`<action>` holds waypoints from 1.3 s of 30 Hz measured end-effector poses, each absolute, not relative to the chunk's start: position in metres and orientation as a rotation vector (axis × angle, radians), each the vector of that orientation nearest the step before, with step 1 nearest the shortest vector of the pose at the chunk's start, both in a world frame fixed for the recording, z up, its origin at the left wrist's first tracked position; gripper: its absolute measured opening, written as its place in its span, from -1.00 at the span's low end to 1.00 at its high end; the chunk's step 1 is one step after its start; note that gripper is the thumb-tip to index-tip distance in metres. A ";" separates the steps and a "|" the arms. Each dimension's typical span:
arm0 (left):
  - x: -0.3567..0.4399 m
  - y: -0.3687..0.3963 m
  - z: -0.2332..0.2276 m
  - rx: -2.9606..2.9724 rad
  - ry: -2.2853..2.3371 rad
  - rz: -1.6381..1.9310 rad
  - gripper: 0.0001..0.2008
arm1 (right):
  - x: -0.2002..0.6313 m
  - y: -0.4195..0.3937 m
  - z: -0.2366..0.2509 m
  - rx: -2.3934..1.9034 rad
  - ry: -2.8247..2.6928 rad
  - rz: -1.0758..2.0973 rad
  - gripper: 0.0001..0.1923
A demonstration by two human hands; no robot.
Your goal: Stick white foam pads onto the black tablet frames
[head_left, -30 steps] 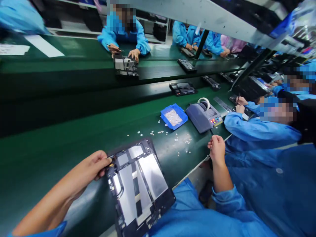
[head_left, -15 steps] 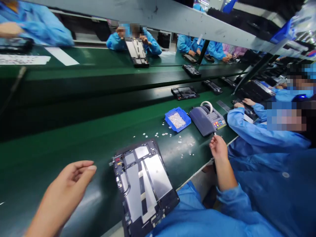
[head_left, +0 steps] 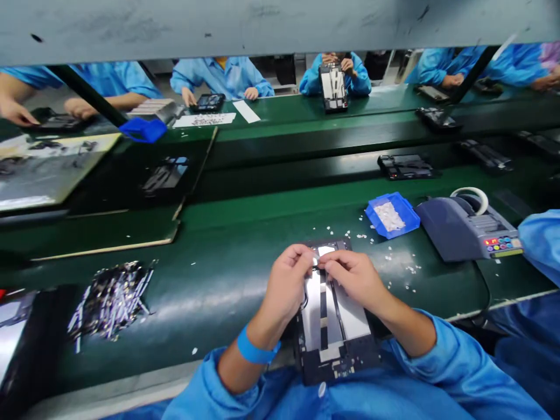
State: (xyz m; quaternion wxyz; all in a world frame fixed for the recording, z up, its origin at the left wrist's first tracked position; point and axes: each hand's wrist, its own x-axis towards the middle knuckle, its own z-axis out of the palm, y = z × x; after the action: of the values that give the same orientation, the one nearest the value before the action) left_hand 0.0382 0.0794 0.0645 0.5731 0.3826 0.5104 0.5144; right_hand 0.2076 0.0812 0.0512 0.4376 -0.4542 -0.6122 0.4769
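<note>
An opened tablet with its batteries and flex cables exposed lies in front of me at the bench edge. Over its upper part, my left hand and my right hand meet with fingers pinched. A small pale piece of tape shows between the fingertips; the fingers hide much of it. Whether the tape touches the tablet I cannot tell. Right of the hands stands a grey tape dispenser with a white roll on top.
A blue bin holds white scraps, with more scattered nearby. Small metallic parts are heaped at left. Opened tablets lie beyond the bench. A grey beam crosses overhead. A co-worker's sleeve is at right; others sit opposite.
My right hand has left the tape dispenser and come over the tablet. My left hand has moved in from the left to meet it. The view has swung left, revealing the parts heap.
</note>
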 end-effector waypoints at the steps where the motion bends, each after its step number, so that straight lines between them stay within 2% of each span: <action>1: 0.027 0.080 0.065 0.910 1.259 1.244 -0.80 | 0.211 0.086 0.048 -1.143 -1.612 1.104 -0.79; 3: 0.002 0.081 0.066 1.003 1.402 1.229 -0.82 | 0.218 0.098 0.042 -1.139 -1.852 0.844 -0.77; 7: -0.029 0.082 0.068 1.435 1.546 0.822 -0.86 | 0.222 0.126 0.032 -0.969 -2.423 0.339 -0.71; 12: -0.026 0.082 0.061 1.974 1.483 0.611 -0.88 | 0.211 0.145 0.028 -0.818 -2.750 0.027 -0.67; 18: -0.021 0.087 0.061 2.207 1.492 0.403 -0.87 | 0.211 0.146 0.032 -0.792 -2.855 -0.013 -0.68; 24: -0.024 0.098 0.067 2.200 1.441 0.370 -0.85 | 0.212 0.150 0.029 -0.738 -2.787 -0.017 -0.63; 31: -0.034 0.101 0.067 2.153 1.436 0.439 -0.87 | 0.209 0.150 0.032 -0.725 -2.857 -0.014 -0.70; 39: -0.030 0.098 0.068 2.287 1.415 0.319 -0.86 | 0.212 0.149 0.029 -0.714 -2.838 -0.049 -0.65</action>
State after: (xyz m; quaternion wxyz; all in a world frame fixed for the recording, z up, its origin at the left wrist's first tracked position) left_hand -0.0301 0.0976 0.0680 0.2150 0.8247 0.5104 0.1150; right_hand 0.2118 0.1491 0.0295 0.1072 -0.2424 -0.9641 -0.0165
